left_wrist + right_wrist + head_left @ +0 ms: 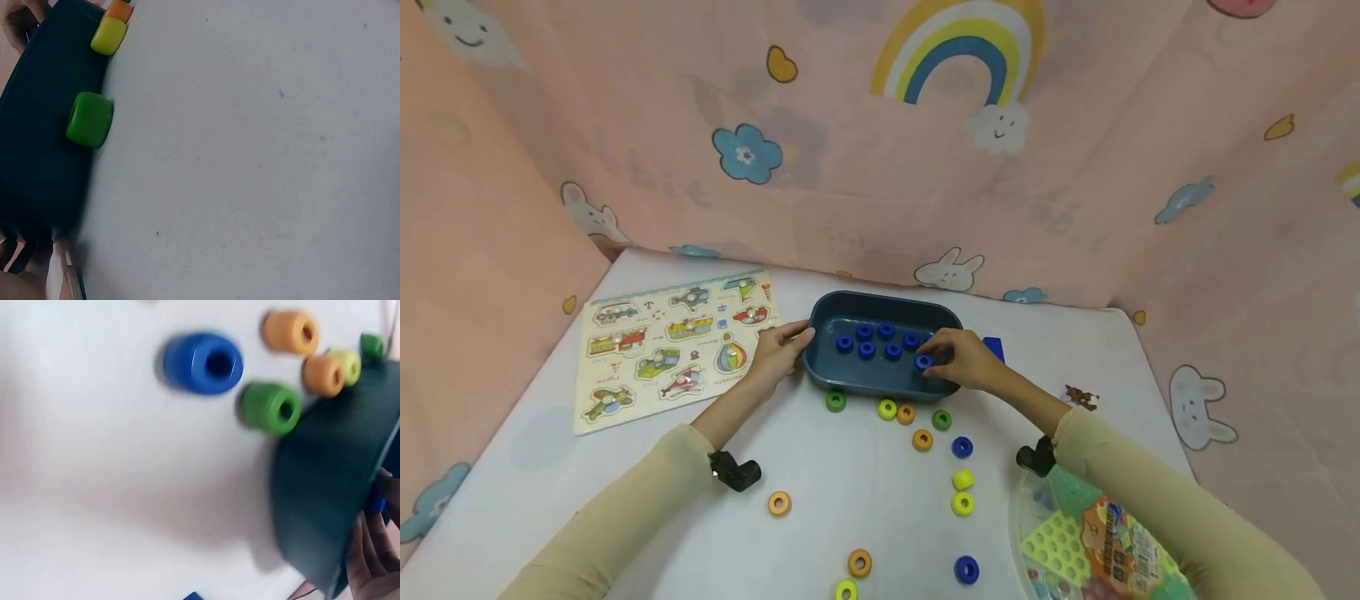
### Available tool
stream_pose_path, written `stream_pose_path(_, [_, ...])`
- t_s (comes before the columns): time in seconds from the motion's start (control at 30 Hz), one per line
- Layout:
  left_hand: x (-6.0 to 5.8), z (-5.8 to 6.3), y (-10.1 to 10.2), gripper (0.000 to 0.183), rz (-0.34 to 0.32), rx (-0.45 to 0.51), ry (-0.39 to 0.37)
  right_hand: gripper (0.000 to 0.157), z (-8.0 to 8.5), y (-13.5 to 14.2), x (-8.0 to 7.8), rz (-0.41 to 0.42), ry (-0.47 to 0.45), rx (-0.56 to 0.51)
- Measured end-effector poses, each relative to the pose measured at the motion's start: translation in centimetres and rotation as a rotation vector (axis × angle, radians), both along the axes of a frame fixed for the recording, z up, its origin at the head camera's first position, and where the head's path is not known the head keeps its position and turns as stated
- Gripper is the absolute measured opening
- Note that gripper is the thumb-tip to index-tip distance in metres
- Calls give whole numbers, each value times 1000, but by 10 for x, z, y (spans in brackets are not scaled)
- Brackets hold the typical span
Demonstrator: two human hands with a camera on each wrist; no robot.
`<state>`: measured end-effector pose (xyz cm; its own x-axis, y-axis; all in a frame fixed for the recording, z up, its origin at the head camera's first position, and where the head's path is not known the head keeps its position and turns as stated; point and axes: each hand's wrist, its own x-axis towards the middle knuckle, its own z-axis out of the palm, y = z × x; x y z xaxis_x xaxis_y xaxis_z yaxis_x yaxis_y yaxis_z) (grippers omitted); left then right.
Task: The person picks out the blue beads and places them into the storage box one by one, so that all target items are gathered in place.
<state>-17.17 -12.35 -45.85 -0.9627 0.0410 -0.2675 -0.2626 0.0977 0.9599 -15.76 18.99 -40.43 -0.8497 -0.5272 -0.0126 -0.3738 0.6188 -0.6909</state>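
A dark blue-grey oblong tray (850, 382) stands at the middle back of the table with several blue ring beads (867, 350) inside. My left hand (778, 354) holds the tray's left end, thumb at the rim. Over the tray's right end, my right hand (964, 360) pinches a blue bead (923, 362) between thumb and fingers. In the right wrist view that hand (374, 550) reaches past the tray wall (325, 481), and the bead is mostly hidden. A green bead (90, 119) lies close along the tray's front side.
Loose orange (922, 440), yellow (962, 503) and blue beads (967, 570) lie in front of the tray. A wooden picture puzzle board (662, 358) is at left. A plastic bead pack (1090, 542) sits under the right forearm. Behind the right hand is a blue piece (995, 347).
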Motion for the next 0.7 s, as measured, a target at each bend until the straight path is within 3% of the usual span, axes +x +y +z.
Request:
stream_pose_path(0.17, [1, -2, 1, 43, -4, -2, -12, 31, -12, -1, -14, -5, -2, 73])
stream_pose_path(0.4, [1, -2, 0, 45, -5, -15, -14, 30, -21, -5, -19, -12, -4, 114])
stream_pose_path(0.7, [1, -1, 0, 45, -8, -25, 0, 28, -13, -2, -10, -32, 17, 1])
